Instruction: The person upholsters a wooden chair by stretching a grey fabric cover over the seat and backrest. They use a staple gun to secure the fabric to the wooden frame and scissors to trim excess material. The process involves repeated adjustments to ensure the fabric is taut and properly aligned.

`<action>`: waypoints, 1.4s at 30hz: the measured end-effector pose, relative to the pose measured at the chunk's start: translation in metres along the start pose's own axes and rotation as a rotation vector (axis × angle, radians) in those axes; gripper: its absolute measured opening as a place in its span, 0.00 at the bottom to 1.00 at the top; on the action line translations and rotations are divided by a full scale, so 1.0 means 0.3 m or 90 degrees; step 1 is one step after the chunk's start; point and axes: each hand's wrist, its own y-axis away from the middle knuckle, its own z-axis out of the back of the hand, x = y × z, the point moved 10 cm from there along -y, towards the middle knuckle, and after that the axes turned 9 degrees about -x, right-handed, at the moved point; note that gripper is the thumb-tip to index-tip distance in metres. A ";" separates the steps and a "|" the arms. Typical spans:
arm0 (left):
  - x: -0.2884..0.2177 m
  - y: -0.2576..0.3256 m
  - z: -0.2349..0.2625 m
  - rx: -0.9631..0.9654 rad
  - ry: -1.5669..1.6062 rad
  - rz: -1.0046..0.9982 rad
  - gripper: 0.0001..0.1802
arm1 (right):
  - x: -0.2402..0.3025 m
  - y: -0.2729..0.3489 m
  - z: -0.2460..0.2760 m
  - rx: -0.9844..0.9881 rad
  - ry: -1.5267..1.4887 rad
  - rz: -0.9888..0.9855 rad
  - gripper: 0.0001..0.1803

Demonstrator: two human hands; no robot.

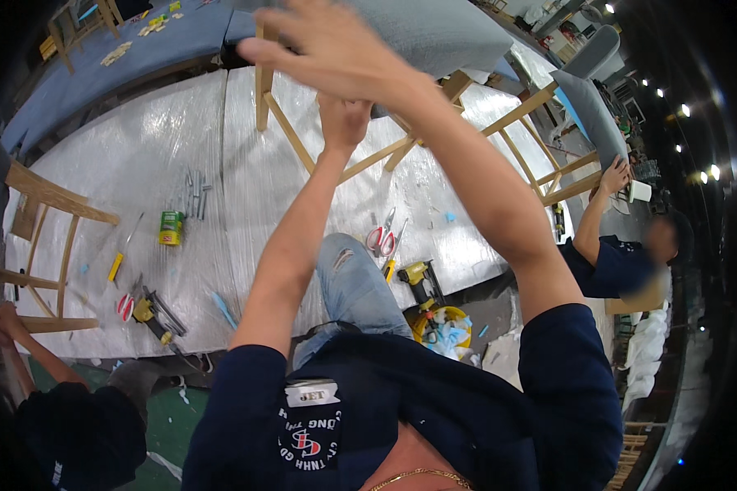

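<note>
A chair with grey upholstery (458, 37) and pale wooden legs (289, 131) stands on the plastic-covered table in front of me. My left hand (344, 123) is closed at the chair, below the grey covering; my right arm crosses above and hides what those fingers hold. My right hand (332, 53) is raised over the chair, blurred, its thumb and fingers apart and nothing seen in it.
The wrapped table (123, 155) bears a green-and-yellow can (170, 227), a yellow cutter (116, 267), red-handled scissors (380, 239) and staple guns (420, 282). A yellow bucket (464, 317) holds blue scraps. Co-workers handle chairs at right (606, 155) and left (57, 204).
</note>
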 end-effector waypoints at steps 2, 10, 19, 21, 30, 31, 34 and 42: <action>0.036 -0.008 0.043 0.011 -0.053 0.095 0.38 | -0.011 -0.021 0.197 -0.066 0.025 0.077 0.42; 0.003 0.027 0.028 -0.043 -0.040 0.112 0.40 | -0.235 0.042 0.133 0.078 0.304 -0.151 0.46; 0.069 0.032 0.008 -0.027 -0.025 0.057 0.23 | -0.176 -0.168 -0.111 0.011 0.601 -0.157 0.51; 0.108 0.023 0.021 -0.009 -0.084 -0.061 0.18 | -0.134 -0.228 -0.161 -0.005 0.612 -0.133 0.49; 0.102 0.009 0.065 0.057 -0.061 0.155 0.43 | -0.018 0.329 -0.032 0.027 -0.181 -0.167 0.18; 0.078 0.035 -0.018 0.128 0.003 0.214 0.47 | -0.068 0.495 0.104 -0.146 -0.311 -0.147 0.14; 0.046 0.063 -0.082 0.191 0.050 0.283 0.44 | -0.410 1.123 0.053 -0.164 -0.485 -0.615 0.14; -0.104 0.313 -0.361 0.241 0.081 0.329 0.37 | -0.435 1.083 0.149 -0.478 -0.445 -0.586 0.25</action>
